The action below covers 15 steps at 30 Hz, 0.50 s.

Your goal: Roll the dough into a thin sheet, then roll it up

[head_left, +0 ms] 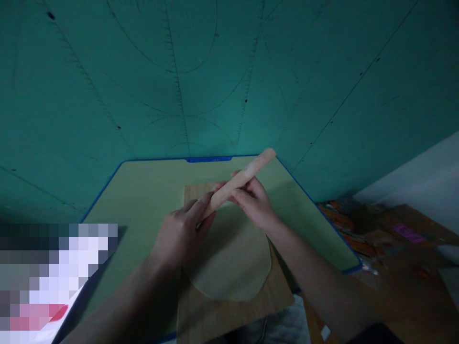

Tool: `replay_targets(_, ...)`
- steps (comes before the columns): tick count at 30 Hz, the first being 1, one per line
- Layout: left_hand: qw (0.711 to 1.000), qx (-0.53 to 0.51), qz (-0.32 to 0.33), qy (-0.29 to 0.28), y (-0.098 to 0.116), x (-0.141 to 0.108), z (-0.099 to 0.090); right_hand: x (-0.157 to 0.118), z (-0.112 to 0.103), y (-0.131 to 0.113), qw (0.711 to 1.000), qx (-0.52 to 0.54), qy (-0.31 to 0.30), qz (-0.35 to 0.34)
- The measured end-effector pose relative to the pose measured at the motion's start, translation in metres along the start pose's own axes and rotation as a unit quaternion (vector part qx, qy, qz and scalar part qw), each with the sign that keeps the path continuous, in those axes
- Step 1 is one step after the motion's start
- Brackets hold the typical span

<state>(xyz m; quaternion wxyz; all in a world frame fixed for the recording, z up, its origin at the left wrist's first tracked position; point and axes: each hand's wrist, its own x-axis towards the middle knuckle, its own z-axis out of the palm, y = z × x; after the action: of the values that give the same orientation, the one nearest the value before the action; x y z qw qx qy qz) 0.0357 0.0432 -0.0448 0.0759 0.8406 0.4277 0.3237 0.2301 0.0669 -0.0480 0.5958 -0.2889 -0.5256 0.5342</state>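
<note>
A pale wooden rolling pin slants up to the right in the middle of the view. My left hand wraps its lower end, and my right hand grips it around the middle, with the far end sticking out past the fingers. Beneath both hands a flat, roughly round sheet of dough lies on a wooden board. The left hand and forearm hide part of the sheet's left side.
The board rests on a pale green table with a blue rim, against a green wall marked with lines. At right are brown cardboard boxes. A pixelated area covers the lower left.
</note>
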Motion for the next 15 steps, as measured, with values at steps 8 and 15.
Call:
replay_targets(8,0.999,-0.014,0.033,0.018,0.007,-0.0008,0.0006,0.0002,-0.0038,-0.0037,1.0,0.002,0.021,0.004)
replay_targets(15,0.997,-0.003,0.057,0.06,0.0007,-0.0021,0.0053,0.0001,-0.005,-0.0026,0.999,0.026,0.035,0.019)
